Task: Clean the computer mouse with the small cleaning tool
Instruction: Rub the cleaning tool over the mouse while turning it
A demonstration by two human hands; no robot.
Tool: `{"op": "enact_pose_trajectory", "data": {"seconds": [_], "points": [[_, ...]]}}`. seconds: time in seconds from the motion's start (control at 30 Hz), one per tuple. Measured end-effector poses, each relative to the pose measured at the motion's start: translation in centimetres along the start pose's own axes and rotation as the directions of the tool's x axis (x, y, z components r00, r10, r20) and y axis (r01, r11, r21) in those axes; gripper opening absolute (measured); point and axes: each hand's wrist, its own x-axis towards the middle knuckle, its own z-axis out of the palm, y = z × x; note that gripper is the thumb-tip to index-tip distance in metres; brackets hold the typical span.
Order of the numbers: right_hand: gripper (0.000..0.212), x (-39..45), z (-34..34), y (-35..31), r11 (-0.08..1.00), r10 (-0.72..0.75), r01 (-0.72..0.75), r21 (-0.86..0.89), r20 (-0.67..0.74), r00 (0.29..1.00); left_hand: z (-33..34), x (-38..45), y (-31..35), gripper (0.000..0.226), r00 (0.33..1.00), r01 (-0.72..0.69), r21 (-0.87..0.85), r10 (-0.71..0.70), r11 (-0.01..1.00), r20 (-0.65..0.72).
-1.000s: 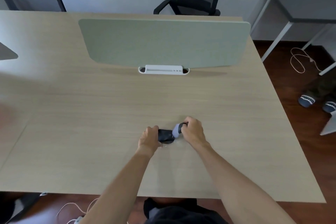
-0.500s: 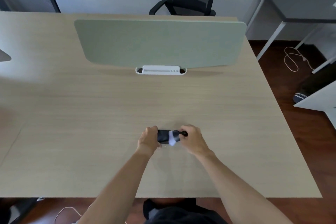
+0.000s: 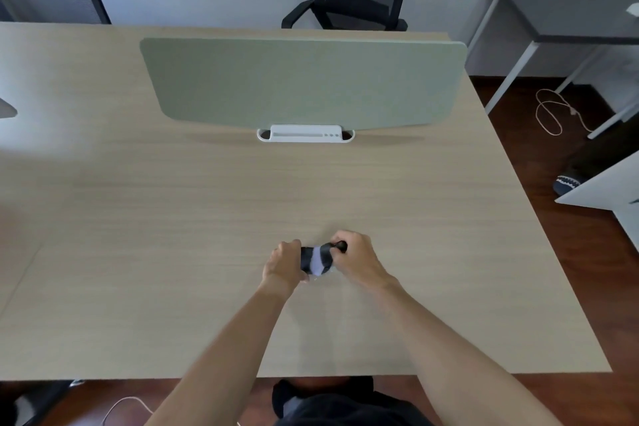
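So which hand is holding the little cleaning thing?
The right hand grips the small cleaning tool, its pale head on the black mouse. The left hand only steadies the mouse.

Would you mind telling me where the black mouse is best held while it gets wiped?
Probably by its left end, coming in from the left, as the left hand does now. The mouse lies lengthwise left to right on the table, which leaves its top open for the cleaning tool in the right hand.

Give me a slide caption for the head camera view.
Left hand steadies a black computer mouse while right hand wipes it with a pale-tipped cleaning tool.
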Motion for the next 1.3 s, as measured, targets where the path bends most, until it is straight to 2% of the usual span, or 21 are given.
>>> {"op": "enact_pose_trajectory", "data": {"seconds": [0.07, 0.1, 0.23, 0.3, 0.4, 0.47, 0.53, 0.6, 0.77, 0.83, 0.93, 1.03, 1.13, 1.3], "points": [[0.015, 0.2, 0.7, -0.1, 0.999, 0.033, -0.033, -0.001, 0.074, 0.997, -0.3, 0.0, -0.1, 0.054, 1.0, -0.008, -0.037, 0.008, 0.999, 0.004], [0.015, 0.4, 1.0, 0.0, 0.998, 0.059, -0.059, -0.009, 0.062, 0.996, -0.4, 0.1, -0.2, 0.055, 1.0, -0.013, -0.053, 0.013, 0.999, 0.007], [0.015, 0.6, 0.8, 0.2, 0.976, 0.179, -0.196, -0.098, -0.159, 0.971, -0.5, 0.3, -0.9, 0.06, 1.0, -0.019, -0.098, 0.021, 0.995, 0.016], [0.015, 0.6, 0.8, -0.2, 0.982, 0.167, -0.181, -0.053, -0.205, 0.965, -0.4, 0.4, -1.2, 0.063, 1.0, -0.014, -0.157, 0.018, 0.988, 0.024], [0.014, 0.9, 1.7, -1.8, 0.992, 0.112, -0.109, 0.057, -0.052, 0.992, -0.3, 0.8, -1.6, 0.059, 0.999, -0.015, -0.24, 0.024, 0.971, 0.034], [0.013, 1.3, 2.5, -2.4, 0.993, 0.106, -0.11, 0.045, 0.084, 0.991, -0.3, 1.0, -1.8, 0.057, 0.999, -0.018, -0.258, 0.029, 0.966, 0.039], [0.016, 1.8, 2.9, -2.3, 0.991, 0.129, -0.132, 0.013, 0.122, 0.984, -0.2, 1.1, -2.1, 0.059, 0.999, -0.032, -0.3, 0.042, 0.953, 0.028], [0.016, 2.2, 2.5, -1.9, 0.987, 0.159, -0.159, -0.016, 0.09, 0.983, -0.1, 1.1, -2.4, 0.062, 0.998, -0.047, -0.333, 0.055, 0.942, 0.013], [0.014, 3.1, 1.0, -1.8, 0.963, 0.151, -0.174, -0.205, -0.125, 0.981, 0.4, 1.5, -3.1, 0.067, 0.997, -0.072, -0.369, 0.077, 0.926, -0.002], [0.016, 3.1, 1.3, -2.6, 0.974, 0.138, -0.155, -0.168, -0.109, 0.984, 0.4, 1.6, -3.3, 0.065, 0.997, -0.075, -0.378, 0.081, 0.923, -0.001], [0.019, 2.6, 3.0, -4.3, 0.99, 0.133, -0.131, -0.045, 0.041, 0.99, 0.1, 1.7, -3.2, 0.058, 0.997, -0.061, -0.354, 0.076, 0.933, 0.027], [0.017, 2.1, 3.8, -4.1, 0.988, 0.152, -0.145, -0.062, 0.138, 0.979, 0.1, 2.0, -3.5, 0.059, 0.997, -0.051, -0.38, 0.071, 0.924, 0.038], [0.023, 1.9, 2.4, -2.9, 0.981, 0.178, -0.168, -0.097, 0.109, 0.978, 0.5, 2.4, -4.1, 0.066, 0.996, -0.065, -0.427, 0.083, 0.902, 0.025], [0.026, 2.5, 0.6, -2.9, 0.96, 0.186, -0.191, -0.206, -0.046, 0.981, 0.8, 2.1, -4.2, 0.065, 0.997, -0.052, -0.457, 0.071, 0.888, 0.026]]}}
